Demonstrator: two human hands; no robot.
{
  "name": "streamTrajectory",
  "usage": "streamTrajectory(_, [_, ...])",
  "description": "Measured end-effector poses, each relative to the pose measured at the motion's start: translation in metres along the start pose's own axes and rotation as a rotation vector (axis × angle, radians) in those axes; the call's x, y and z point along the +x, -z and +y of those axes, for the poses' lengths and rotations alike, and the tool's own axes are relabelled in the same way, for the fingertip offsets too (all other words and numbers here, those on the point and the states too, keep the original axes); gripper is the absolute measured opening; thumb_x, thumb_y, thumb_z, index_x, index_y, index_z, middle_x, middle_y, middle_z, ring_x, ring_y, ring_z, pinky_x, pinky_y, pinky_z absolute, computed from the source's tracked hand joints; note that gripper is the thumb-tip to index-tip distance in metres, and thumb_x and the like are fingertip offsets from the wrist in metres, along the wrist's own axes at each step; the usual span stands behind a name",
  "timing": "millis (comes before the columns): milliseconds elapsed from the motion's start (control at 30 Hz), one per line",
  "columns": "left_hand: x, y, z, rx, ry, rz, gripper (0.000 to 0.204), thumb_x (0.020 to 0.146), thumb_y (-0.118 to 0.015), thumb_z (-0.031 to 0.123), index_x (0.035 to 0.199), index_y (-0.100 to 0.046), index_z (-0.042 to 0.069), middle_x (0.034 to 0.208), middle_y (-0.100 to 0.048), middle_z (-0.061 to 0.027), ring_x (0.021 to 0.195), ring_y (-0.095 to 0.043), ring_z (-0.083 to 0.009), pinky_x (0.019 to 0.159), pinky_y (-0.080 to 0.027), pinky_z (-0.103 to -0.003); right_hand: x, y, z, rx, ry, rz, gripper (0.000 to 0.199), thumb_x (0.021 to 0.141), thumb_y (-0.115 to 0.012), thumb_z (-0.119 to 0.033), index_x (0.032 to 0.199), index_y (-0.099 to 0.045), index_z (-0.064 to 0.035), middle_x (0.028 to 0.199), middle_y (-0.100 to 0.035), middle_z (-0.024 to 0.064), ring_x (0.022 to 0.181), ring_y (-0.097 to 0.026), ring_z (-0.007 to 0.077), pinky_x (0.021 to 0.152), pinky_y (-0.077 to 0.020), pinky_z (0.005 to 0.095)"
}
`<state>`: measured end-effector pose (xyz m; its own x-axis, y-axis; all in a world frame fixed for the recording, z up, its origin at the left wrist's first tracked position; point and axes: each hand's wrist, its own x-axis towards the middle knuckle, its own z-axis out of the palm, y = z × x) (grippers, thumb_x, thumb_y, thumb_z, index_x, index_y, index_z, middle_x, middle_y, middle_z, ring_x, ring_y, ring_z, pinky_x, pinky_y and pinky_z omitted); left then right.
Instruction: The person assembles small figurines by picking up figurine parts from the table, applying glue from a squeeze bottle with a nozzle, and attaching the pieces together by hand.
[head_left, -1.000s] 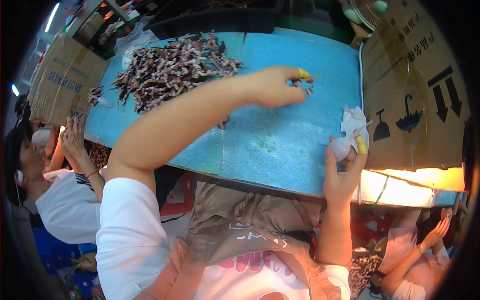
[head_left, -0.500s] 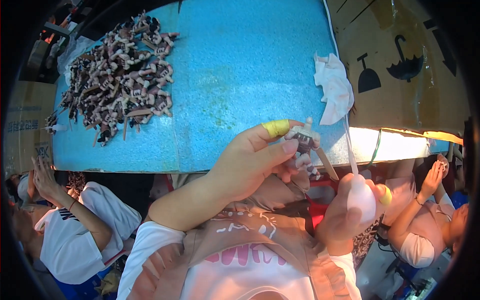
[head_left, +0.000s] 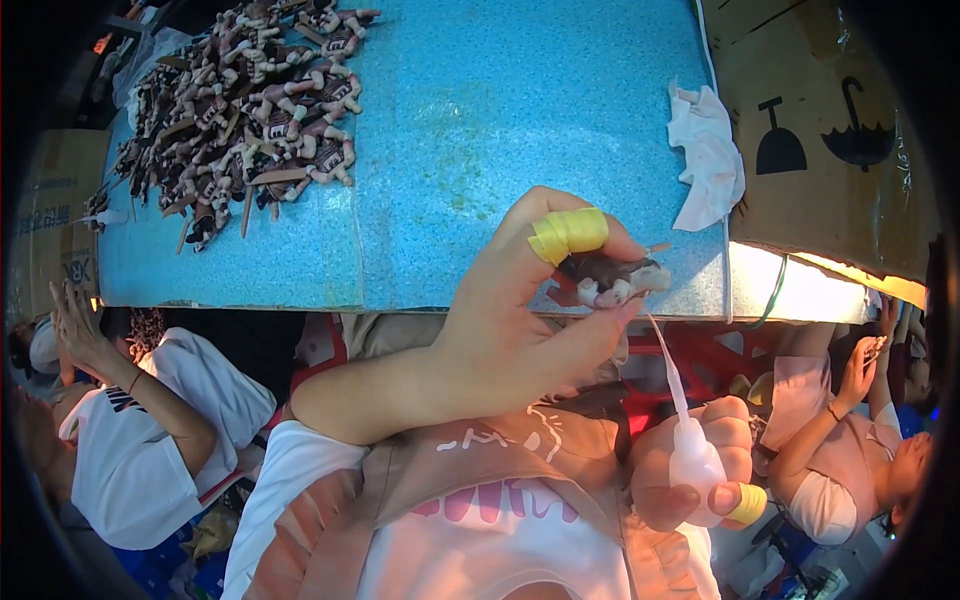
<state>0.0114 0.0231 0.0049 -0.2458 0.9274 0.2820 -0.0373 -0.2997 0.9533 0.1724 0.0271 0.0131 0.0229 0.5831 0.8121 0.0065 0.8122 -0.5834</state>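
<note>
My left hand [head_left: 505,310] pinches a small figurine [head_left: 622,283] between thumb and fingers, above the near edge of the table. The figurine lies on its side, dark and pale, partly hidden by the fingers. In my right hand [head_left: 650,465] is a white squeeze bottle [head_left: 697,472] with a long thin nozzle. Its nozzle slants up to the figurine beside my left thumb; whether the tip touches cannot be made out. Yellow tape wraps a finger of each hand. A heap of similar figurines [head_left: 240,110], some with flat wooden sticks, lies at the table's far left.
The blue table [head_left: 440,180] stretches out in front of me. A crumpled white tissue [head_left: 708,155] lies by a large cardboard box [head_left: 810,200] at right. Another bottle [head_left: 108,216] rests by the heap. Co-workers sit left [head_left: 150,430] and right [head_left: 830,440].
My left hand has turned the figurine from facing up onto its side. The bottle in my right hand has moved down, its nozzle now pointing at the figurine. The view has shifted slightly.
</note>
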Motion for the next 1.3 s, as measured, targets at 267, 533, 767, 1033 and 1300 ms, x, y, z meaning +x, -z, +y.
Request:
streamTrajectory(267, [0.0, 0.003, 0.003, 0.066, -0.038, -0.024, 0.031, 0.071, -0.064, 0.003, 0.101, -0.055, 0.006, 0.093, -0.047, -0.0055, 0.075, -0.049, -0.0125, 0.062, -0.039, -0.024, 0.002, -0.004, -0.002, -0.043, -0.021, -0.002, 0.016, 0.081, -0.059, -0.028, 0.084, -0.047, -0.0174, 0.054, -0.035, -0.0046, 0.044, -0.028, 0.01, 0.045, -0.0194, 0.0272])
streamTrajectory(533, [0.002, 0.008, 0.01, 0.103, 0.031, -0.162, 0.035, 0.072, -0.06, -0.009, 0.104, -0.049, 0.0, 0.1, -0.04, -0.0086, 0.089, -0.051, -0.0155, 0.079, -0.042, -0.027, 0.007, 0.001, -0.007, -0.066, -0.087, -0.101, 0.012, 0.079, -0.06, -0.026, 0.083, -0.051, -0.0195, 0.054, -0.036, -0.0052, 0.044, -0.028, 0.01, 0.044, -0.0189, 0.027])
streamTrajectory(767, [0.003, 0.008, 0.011, 0.128, 0.023, -0.158, 0.035, 0.072, -0.06, -0.009, 0.104, -0.049, 0.0, 0.099, -0.04, -0.0083, 0.089, -0.051, -0.0153, 0.079, -0.042, -0.027, 0.006, -0.001, -0.007, -0.059, -0.09, -0.065, 0.01, 0.079, -0.06, -0.025, 0.081, -0.051, -0.0207, 0.053, -0.035, -0.0052, 0.044, -0.029, 0.0102, 0.043, -0.0195, 0.0268])
streamTrajectory(1033, [0.001, 0.0, -0.001, 0.043, -0.066, -0.024, 0.03, 0.071, -0.063, -0.001, 0.1, -0.055, 0.004, 0.092, -0.045, -0.007, 0.075, -0.05, -0.0138, 0.063, -0.04, -0.024, 0.003, -0.004, -0.006, -0.118, -0.018, 0.066, 0.013, 0.081, -0.059, -0.03, 0.08, -0.05, -0.0199, 0.053, -0.035, -0.0049, 0.044, -0.029, 0.0105, 0.043, -0.0197, 0.027])
streamTrajectory(1300, [0.003, 0.008, 0.009, 0.079, -0.029, -0.15, 0.035, 0.073, -0.058, -0.01, 0.105, -0.049, 0.001, 0.101, -0.041, -0.0084, 0.09, -0.048, -0.0145, 0.077, -0.039, -0.025, 0.004, -0.005, -0.008, -0.069, -0.09, 0.014, 0.014, 0.082, -0.058, -0.029, 0.08, -0.05, -0.0179, 0.052, -0.031, -0.0048, 0.046, -0.028, 0.01, 0.046, -0.0196, 0.0279])
